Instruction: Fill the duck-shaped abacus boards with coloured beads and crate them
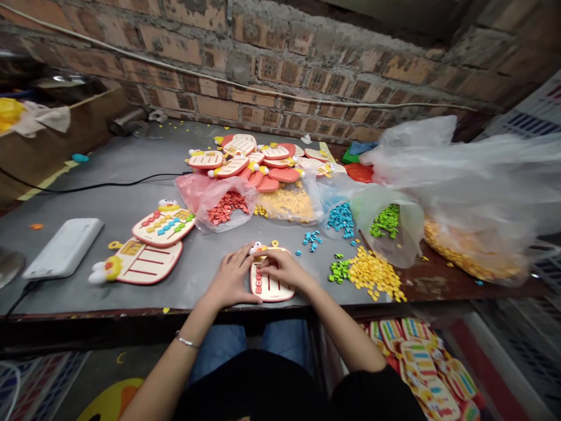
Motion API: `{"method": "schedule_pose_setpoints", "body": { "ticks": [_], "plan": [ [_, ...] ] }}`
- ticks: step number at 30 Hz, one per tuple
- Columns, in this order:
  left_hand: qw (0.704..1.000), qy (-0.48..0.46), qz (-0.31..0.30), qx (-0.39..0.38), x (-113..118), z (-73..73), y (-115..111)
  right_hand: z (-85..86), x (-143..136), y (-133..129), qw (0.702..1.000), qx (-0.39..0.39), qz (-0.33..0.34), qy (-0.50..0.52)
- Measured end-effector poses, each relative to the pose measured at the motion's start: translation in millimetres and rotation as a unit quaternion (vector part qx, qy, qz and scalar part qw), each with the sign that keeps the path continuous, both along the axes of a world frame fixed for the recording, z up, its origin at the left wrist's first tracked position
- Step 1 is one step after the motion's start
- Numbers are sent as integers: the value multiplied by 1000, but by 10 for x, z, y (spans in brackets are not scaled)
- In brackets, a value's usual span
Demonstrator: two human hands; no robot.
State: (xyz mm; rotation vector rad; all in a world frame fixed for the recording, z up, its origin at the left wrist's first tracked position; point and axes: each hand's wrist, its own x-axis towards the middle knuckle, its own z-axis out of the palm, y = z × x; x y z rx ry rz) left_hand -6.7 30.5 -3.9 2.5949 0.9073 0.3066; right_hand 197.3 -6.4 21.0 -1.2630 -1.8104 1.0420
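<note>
A duck-headed wooden board [280, 290] with slots lies at the table's front edge, with red beads in its left slot. My left hand [233, 278] holds the board's left side, thumb along the bottom edge and fingers near the duck head. My right hand [284, 268] reaches over the board's top right, its fingers bent together above the red beads; whatever they pinch is too small to make out. To the left, a board with several coloured beads [164, 227] overlaps a slotted board without beads [151, 261].
Behind are a pile of boards [245, 161] and bags of red [228, 207], yellow, blue [340, 219] and green beads [385, 222]. Loose yellow beads [372, 272] lie right. A white power bank [63, 248] is left. Finished-looking boards [418, 359] fill a container below right.
</note>
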Motion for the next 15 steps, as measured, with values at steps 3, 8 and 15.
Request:
{"method": "schedule_pose_setpoints", "body": {
  "ticks": [3,8,15],
  "plan": [
    [1000,-1,-5,4,-1,-23,2,-28,285,-32,997,10,-81,14],
    [1000,-14,-10,8,-8,-32,4,-188,824,322,949,108,-255,-150],
    [1000,-14,-4,6,-4,-17,-5,-256,908,986,902,133,-198,-360]
  ]
}}
